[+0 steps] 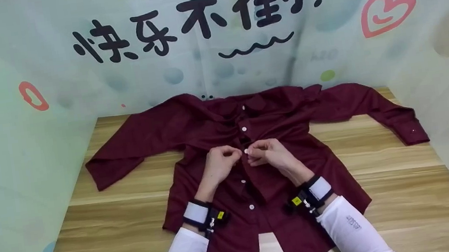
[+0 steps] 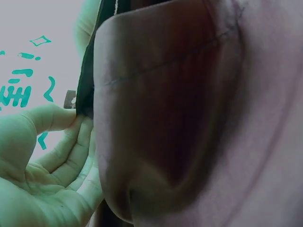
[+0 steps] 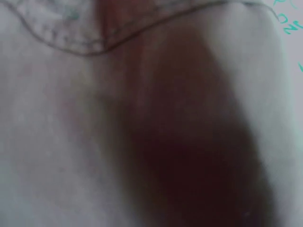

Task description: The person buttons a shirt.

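Observation:
A dark red long-sleeved shirt [image 1: 207, 124] lies front up, sleeves spread to both sides, collar at the far end. My left hand [image 1: 221, 164] pinches an edge of its front opening at mid-chest; the left wrist view has thumb and fingers meeting on the dark cloth edge. Opposite it, my right hand [image 1: 271, 154] pinches the other front edge, right beside a white button [image 1: 246, 151] at its fingertips. Above the hands show an upper button [image 1: 244, 129] and a collar button [image 1: 243, 108]. Below are two more buttons, with the front parted at the hem. Blurred cloth fills the right wrist view.
The shirt lies on a wood-grain table [image 1: 112, 227]. A printed pale curtain [image 1: 182, 70] stands behind the table and along both sides. The right cuff [image 1: 414, 131] reaches close to the table's right edge.

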Tool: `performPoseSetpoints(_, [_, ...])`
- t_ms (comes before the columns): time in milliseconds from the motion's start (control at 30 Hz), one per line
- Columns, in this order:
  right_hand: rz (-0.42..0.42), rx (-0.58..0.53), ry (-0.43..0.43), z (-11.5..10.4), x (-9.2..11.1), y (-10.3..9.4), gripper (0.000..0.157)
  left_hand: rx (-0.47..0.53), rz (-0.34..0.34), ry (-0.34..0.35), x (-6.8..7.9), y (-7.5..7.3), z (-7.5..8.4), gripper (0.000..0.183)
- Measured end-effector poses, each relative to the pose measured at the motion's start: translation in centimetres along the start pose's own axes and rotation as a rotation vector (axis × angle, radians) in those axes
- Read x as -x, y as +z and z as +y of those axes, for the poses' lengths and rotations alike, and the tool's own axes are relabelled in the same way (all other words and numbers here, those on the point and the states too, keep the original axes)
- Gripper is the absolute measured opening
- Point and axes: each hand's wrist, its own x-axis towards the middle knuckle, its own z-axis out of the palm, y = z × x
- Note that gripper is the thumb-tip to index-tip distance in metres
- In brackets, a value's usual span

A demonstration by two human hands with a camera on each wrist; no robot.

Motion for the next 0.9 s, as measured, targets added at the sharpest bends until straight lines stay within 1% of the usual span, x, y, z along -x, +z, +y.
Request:
performPoseSetpoints(67, [0.003,0.019,0.000,0.1,0.0,0.1,0.013,-0.024,-0.013,0.005,0.0,0.0,-0.1,0.012])
performPoseSetpoints(167, [0.007,0.072,-0.007,0.1,0.0,0.2,0.017,-0.082,-0.041,0.033,0.0,0.0,-0.2,0.014])
performPoseSetpoints(267, [-0.009,0.144,-0.017,0.0,0.1,0.0,0.020,-0.143,-0.081,0.075,0.0,-0.1,-0.1,0.016])
performPoseSetpoints(333, [-0.036,0.223,-0.038,-0.1,0.1,-0.4,0.022,-0.170,-0.116,0.092,0.1,-0.3,0.0,0.018])
performPoseSetpoints(400, [-0.062,0.360,-0.081,-0.4,0.3,-0.9,0.021,-0.203,-0.147,0.112,0.2,-0.6,0.1,0.019])
performPoseSetpoints(567, [-0.089,0.747,-0.254,-1.4,0.9,-2.5,0.020,-0.276,-0.203,0.142,0.7,-1.9,0.8,0.020])
performPoseSetpoints(667, [-0.146,0.896,-0.314,-1.8,1.4,-3.3,0.026,-0.341,-0.254,0.153,1.2,-2.6,1.0,0.023])
performPoseSetpoints(733, [-0.209,0.989,-0.318,-1.8,1.8,-3.9,0.034,-0.410,-0.303,0.159,1.6,-3.0,0.8,0.027])
performPoseSetpoints(767, [-0.244,1.028,-0.303,-1.8,1.9,-4.1,0.038,-0.451,-0.332,0.158,1.9,-3.1,0.6,0.030])
performPoseSetpoints(833, [-0.304,1.097,-0.255,-1.7,2.1,-4.5,0.048,-0.520,-0.398,0.146,2.4,-3.5,0.2,0.037])
performPoseSetpoints(900, [-0.345,1.145,-0.191,-1.7,2.1,-4.7,0.056,-0.564,-0.456,0.133,2.6,-3.7,-0.3,0.043])
